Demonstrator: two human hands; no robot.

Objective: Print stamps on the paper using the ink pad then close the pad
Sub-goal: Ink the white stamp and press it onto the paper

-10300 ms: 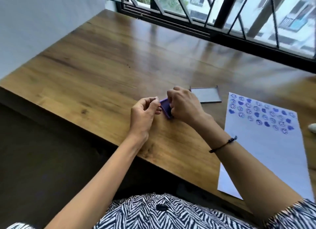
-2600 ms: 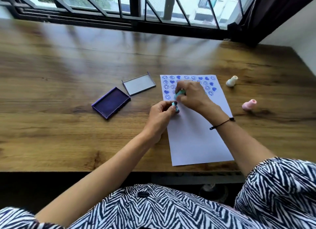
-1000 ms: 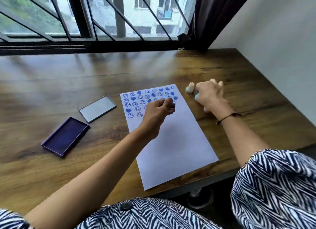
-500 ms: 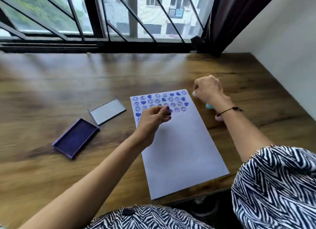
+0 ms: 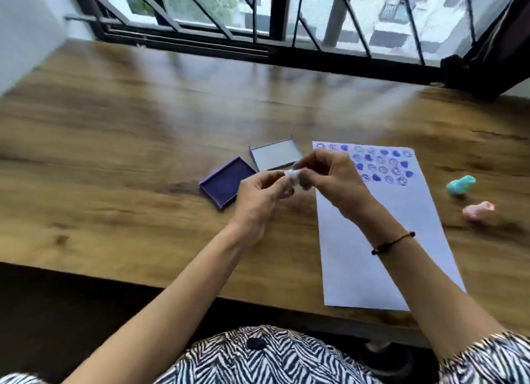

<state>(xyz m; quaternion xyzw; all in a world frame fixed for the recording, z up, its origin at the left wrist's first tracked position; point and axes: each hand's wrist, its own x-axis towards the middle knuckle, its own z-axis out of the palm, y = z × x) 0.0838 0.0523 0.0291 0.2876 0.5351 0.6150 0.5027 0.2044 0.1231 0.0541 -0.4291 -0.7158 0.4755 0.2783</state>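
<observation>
Stamp: you pinch the white stamp between left hand and right hand, both clamped on it, likely uncapping.
Ink pad: open, just left of your left hand, ready for inking.
Lid: off, just beyond your hands.
Paper: under your right wrist.

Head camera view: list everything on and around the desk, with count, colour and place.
Wooden desk: one, brown, under the window.
Ink pad: one, purple, open, left of the hands.
Ink pad lid: one, grey, beside the pad, off it.
Paper: one white sheet, blue stamp prints along its far end.
Teal stamp: one, right of the paper.
Pink stamp: one, nearer than the teal.
White stamp: one, held between both hands.
Window grille: black, behind the desk.
Left hand, right hand: both gripping the white stamp.
</observation>
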